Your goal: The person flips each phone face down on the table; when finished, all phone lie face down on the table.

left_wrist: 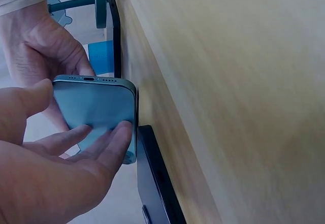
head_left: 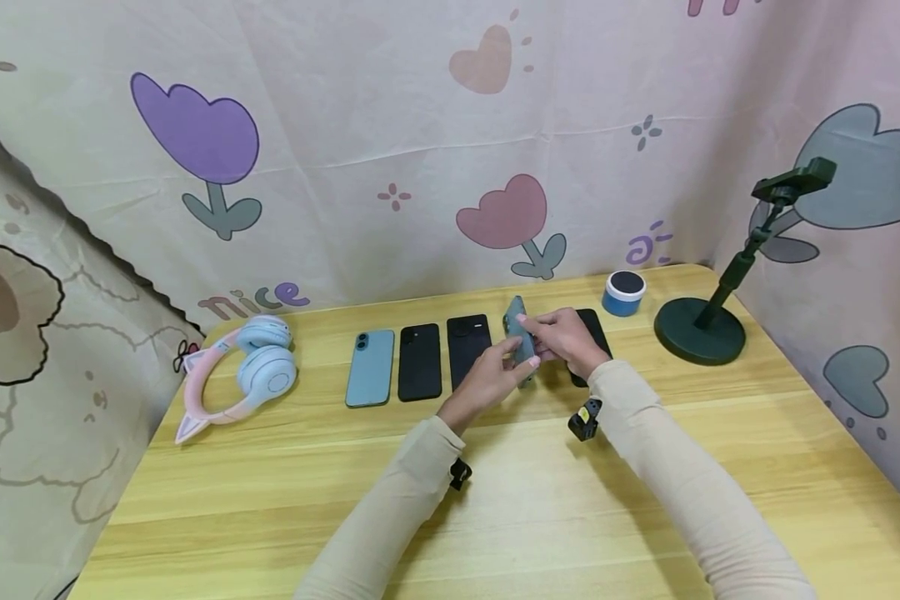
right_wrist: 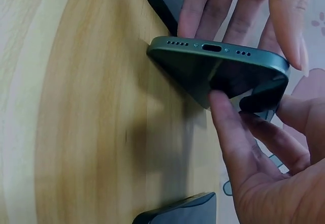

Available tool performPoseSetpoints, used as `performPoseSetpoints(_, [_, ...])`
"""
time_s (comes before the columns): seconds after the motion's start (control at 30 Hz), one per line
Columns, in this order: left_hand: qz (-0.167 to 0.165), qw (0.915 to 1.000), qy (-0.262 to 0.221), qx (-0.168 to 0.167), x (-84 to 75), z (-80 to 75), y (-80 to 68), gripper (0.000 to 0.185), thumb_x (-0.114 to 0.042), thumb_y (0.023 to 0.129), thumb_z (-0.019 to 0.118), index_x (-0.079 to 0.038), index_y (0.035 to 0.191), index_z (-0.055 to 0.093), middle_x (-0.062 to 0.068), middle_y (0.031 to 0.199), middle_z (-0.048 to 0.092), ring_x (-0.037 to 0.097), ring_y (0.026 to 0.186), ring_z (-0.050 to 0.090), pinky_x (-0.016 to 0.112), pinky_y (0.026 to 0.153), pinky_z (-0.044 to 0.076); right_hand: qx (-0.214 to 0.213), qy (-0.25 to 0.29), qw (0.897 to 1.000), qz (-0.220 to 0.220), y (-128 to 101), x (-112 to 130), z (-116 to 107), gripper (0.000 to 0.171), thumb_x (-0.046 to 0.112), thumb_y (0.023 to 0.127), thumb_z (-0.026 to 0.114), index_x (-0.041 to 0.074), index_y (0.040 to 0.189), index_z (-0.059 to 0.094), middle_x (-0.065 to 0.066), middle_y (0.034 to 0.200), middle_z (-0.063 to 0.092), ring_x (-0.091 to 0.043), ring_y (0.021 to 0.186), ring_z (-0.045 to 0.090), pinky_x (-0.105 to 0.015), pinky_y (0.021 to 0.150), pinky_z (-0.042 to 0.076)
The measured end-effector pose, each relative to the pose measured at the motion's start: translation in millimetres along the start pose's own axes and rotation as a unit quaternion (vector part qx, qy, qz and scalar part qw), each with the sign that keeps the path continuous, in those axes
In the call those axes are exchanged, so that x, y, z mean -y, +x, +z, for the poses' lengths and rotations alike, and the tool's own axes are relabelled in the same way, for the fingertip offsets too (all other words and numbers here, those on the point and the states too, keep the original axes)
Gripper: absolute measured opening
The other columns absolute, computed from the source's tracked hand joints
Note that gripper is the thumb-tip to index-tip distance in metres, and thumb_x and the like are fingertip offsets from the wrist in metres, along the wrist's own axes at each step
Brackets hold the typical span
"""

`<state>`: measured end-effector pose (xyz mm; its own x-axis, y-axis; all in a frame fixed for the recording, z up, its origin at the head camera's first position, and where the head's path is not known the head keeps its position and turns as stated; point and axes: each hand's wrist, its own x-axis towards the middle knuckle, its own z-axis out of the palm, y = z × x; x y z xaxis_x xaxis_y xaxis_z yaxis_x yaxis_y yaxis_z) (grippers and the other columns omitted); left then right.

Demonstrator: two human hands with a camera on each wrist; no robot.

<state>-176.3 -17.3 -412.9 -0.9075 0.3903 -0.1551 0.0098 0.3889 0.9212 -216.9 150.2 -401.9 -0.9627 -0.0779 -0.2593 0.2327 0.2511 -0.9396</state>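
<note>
A teal phone [head_left: 520, 337] stands tilted on its long edge on the wooden table [head_left: 495, 500], held between both hands. My left hand [head_left: 504, 362] grips it from the near side, thumb on one edge and fingers [left_wrist: 104, 142] flat on its back [left_wrist: 94, 107]. From the far side my right hand [head_left: 546, 336] pinches it, with the thumb [right_wrist: 223, 122] pressed on the dark screen side. The bottom edge with the charging port [right_wrist: 213, 47] faces the right wrist camera.
A blue phone [head_left: 370, 367] and two black phones [head_left: 420, 361] [head_left: 468, 346] lie in a row to the left. Another black phone [head_left: 595, 329] is partly under my right hand. Pink-blue cat-ear headphones [head_left: 247, 375] lie left; a blue speaker [head_left: 624, 293] and dark phone stand [head_left: 701, 329] are right.
</note>
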Motion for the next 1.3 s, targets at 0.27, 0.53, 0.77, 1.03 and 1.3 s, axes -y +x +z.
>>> performPoseSetpoints(0.27, [0.007, 0.9991, 0.038, 0.02, 0.5, -1.0, -1.8, 0.063, -0.037, 0.104, 0.057, -0.008, 0.157, 0.038, 0.012, 0.158, 0.039, 0.028, 0.142, 0.041, 0.047, 0.111, 0.041, -0.042, -0.004, 0.999, 0.001, 1.4, -2.4, -2.6, 0.04, 0.03, 0.1, 0.068, -0.001, 0.124, 0.071, -0.017, 0.104, 0.072, -0.008, 0.069, 0.066, -0.024, 0.064, 0.058])
performPoseSetpoints(0.53, [0.014, 0.9967, 0.077, 0.02, 0.8, -1.9, -3.1, 0.062, -0.037, 0.104, 0.058, -0.008, 0.156, 0.04, 0.01, 0.161, 0.034, 0.026, 0.147, 0.032, 0.046, 0.115, 0.035, -0.077, -0.017, 0.997, -0.008, 4.6, -7.7, -1.7, 0.036, 0.027, 0.097, 0.071, -0.001, 0.119, 0.074, -0.019, 0.105, 0.073, -0.008, 0.067, 0.068, -0.024, 0.063, 0.059])
performPoseSetpoints(0.77, [0.007, 0.9932, 0.115, 0.021, 2.4, 1.2, -1.6, 0.062, -0.04, 0.104, 0.058, -0.005, 0.153, 0.043, 0.013, 0.164, 0.028, 0.03, 0.15, 0.027, 0.048, 0.117, 0.031, -0.103, -0.036, 0.994, -0.012, 5.9, -14.0, -3.3, 0.031, 0.021, 0.095, 0.074, -0.003, 0.114, 0.075, -0.022, 0.107, 0.072, -0.009, 0.065, 0.07, -0.029, 0.066, 0.06])
performPoseSetpoints(1.03, [0.005, 0.9919, 0.125, 0.022, 2.1, 2.8, -1.6, 0.061, -0.039, 0.104, 0.058, -0.003, 0.152, 0.045, 0.015, 0.164, 0.027, 0.03, 0.149, 0.028, 0.047, 0.117, 0.031, -0.124, -0.085, 0.988, -0.022, 7.6, -16.2, -3.9, 0.027, 0.02, 0.091, 0.078, -0.003, 0.106, 0.078, -0.017, 0.094, 0.075, -0.012, 0.063, 0.068, -0.027, 0.06, 0.059])
performPoseSetpoints(1.3, [-0.005, 0.9922, 0.122, 0.026, 2.8, 2.5, -1.1, 0.063, -0.041, 0.103, 0.059, -0.005, 0.153, 0.044, 0.013, 0.165, 0.026, 0.029, 0.151, 0.023, 0.047, 0.12, 0.026, -0.101, -0.166, 0.98, -0.041, 7.7, -17.6, -6.7, 0.033, 0.016, 0.089, 0.08, -0.004, 0.114, 0.075, -0.021, 0.11, 0.072, -0.011, 0.066, 0.068, -0.021, 0.059, 0.056])
